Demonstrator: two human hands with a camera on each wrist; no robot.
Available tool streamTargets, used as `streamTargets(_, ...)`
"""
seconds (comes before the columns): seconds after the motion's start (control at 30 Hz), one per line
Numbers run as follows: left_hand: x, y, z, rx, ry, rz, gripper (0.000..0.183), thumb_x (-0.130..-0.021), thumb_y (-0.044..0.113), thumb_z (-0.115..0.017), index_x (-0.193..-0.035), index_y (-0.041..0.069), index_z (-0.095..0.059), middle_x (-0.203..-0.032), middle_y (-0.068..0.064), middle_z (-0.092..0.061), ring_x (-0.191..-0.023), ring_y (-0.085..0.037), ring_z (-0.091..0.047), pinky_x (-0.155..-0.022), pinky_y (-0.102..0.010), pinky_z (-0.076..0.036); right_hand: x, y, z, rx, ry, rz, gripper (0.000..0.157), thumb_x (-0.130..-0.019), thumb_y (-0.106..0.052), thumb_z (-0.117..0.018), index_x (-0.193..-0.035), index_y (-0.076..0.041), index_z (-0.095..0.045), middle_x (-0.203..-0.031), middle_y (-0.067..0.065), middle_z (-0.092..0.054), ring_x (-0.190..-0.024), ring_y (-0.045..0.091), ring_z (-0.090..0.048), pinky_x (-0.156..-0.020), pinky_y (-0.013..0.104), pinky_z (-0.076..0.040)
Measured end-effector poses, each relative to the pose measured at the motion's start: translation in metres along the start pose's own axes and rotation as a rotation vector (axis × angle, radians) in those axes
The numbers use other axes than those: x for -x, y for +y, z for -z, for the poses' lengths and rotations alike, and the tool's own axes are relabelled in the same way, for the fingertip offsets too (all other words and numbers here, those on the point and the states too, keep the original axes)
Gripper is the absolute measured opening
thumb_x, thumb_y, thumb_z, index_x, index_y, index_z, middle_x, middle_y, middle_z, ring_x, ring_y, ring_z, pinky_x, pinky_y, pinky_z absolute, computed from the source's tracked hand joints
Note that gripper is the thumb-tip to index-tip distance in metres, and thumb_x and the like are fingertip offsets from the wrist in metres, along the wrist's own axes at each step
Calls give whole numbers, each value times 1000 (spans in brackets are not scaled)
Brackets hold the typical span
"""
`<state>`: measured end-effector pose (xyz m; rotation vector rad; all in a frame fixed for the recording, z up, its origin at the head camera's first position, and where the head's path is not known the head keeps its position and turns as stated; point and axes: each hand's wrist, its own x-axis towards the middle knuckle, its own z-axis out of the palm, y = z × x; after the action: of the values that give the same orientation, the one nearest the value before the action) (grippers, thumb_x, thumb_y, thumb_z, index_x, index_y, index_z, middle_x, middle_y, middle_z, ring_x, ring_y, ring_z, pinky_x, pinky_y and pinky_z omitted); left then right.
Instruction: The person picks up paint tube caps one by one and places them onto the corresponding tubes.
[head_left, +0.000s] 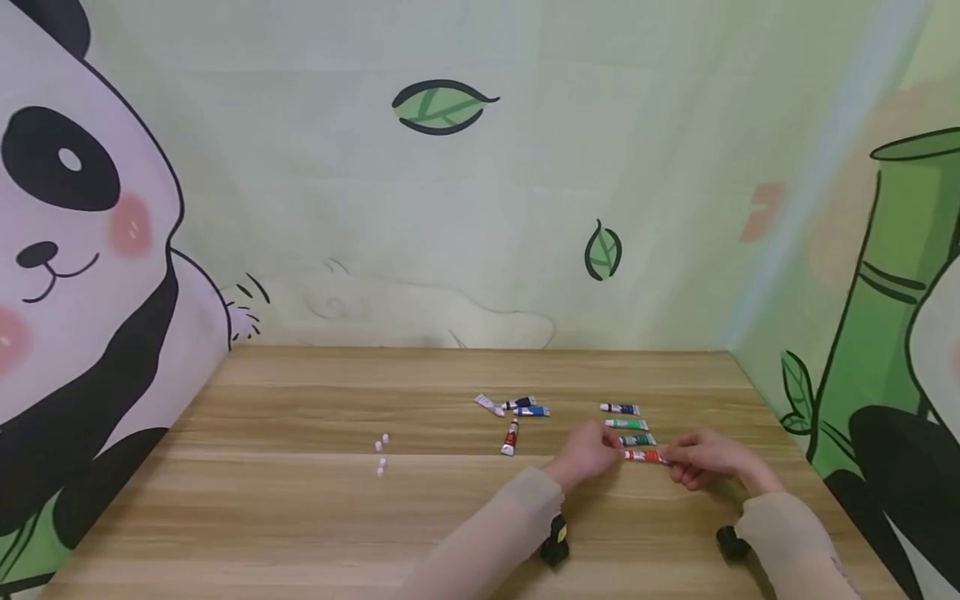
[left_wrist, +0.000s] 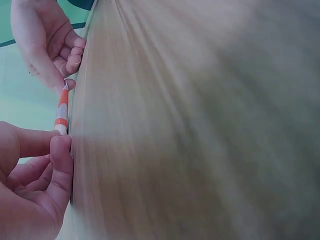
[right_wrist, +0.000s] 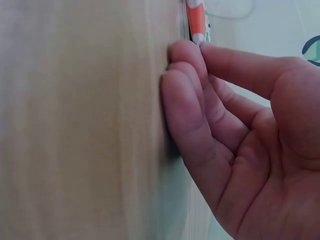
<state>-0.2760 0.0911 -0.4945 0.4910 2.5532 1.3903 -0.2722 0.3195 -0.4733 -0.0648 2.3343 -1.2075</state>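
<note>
An orange-red paint tube (head_left: 643, 456) lies level along the wooden tabletop, nearest of a column of tubes. My left hand (head_left: 588, 454) pinches its white cap end between thumb and forefinger, as the left wrist view shows on the tube (left_wrist: 62, 112). At the opposite end, my right hand (head_left: 712, 461) pinches the flat crimped tail, with the other fingers curled beneath; the right wrist view has this orange tube (right_wrist: 197, 22) at the top. Just behind it lie a dark green tube (head_left: 637, 439), a lighter green tube (head_left: 627, 424) and a dark blue tube (head_left: 621, 409).
Left of the hands lie a red tube (head_left: 511, 437), a blue tube (head_left: 532, 412), a navy tube (head_left: 519, 402) and a pale tube (head_left: 489, 405). Several small white pieces (head_left: 381, 462) sit farther left. A printed cloth wall (head_left: 337, 208) borders the table (head_left: 300, 517).
</note>
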Motion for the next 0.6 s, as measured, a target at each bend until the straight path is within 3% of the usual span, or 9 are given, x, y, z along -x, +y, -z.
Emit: streamTargets(0.6, -4, 1, -5, 57, -32, 80, 8, -91, 3, -69, -83, 3, -69, -64, 1, -53, -53, -9, -47, -49, -22, -39, -3, 2, 5, 16, -67, -6, 22, -104, -19, -54, -95, 0, -62, -71, 3, -63, -59, 8, -59, -57, 23, -54)
